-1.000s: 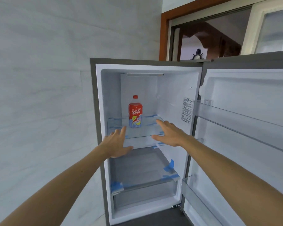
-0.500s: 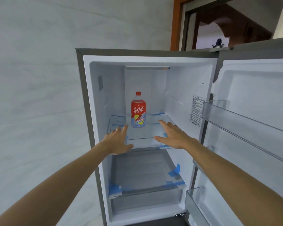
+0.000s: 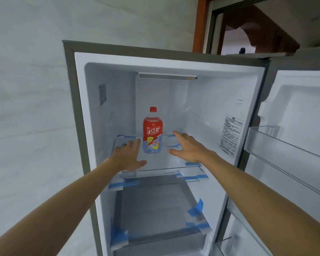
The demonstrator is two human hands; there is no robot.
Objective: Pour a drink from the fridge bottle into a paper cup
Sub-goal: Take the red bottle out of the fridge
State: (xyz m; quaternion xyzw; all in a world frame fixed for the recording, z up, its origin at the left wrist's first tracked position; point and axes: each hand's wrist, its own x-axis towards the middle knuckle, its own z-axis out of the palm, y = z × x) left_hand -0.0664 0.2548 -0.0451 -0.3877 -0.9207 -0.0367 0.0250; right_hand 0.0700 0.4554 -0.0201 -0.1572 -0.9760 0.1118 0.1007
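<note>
Left hand [image 3: 127,157], right hand [image 3: 189,149] nearer bottle [image 3: 152,133]

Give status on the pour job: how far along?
Done: fridge door is open. In hand: left hand and right hand, both open, flank the bottle on the glass shelf; no grip yet. Left: take bottle out, remove its red cap, pour. No paper cup in view.

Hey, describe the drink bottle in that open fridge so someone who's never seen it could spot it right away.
Look inside the open white fridge, at its upper clear glass shelf with blue tape at the corners. Standing upright there is a clear plastic bottle with a red cap and a red label. Its red stands out against the white interior, and nothing else stands on that shelf.
</note>
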